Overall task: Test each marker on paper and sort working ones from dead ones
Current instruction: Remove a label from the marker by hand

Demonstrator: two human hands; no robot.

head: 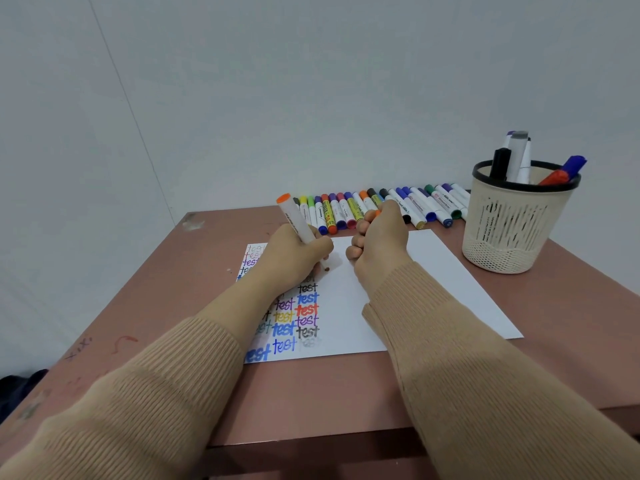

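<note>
My left hand (pixel 294 252) grips a white marker with an orange end (pixel 294 220), tilted, its dark tip touching the white paper (pixel 433 278). My right hand (pixel 377 237) is curled beside it over the paper and holds an orange cap (pixel 372 213) between thumb and fingers. The left part of the paper carries columns of the word "test" (pixel 298 317) in several colours. A row of several capped markers (pixel 381 207) lies along the table's far edge.
A beige mesh cup with a black rim (pixel 519 223) stands at the right and holds several markers. The pink-brown table (pixel 311 396) shows old ink stains at its left. A plain wall rises right behind the table.
</note>
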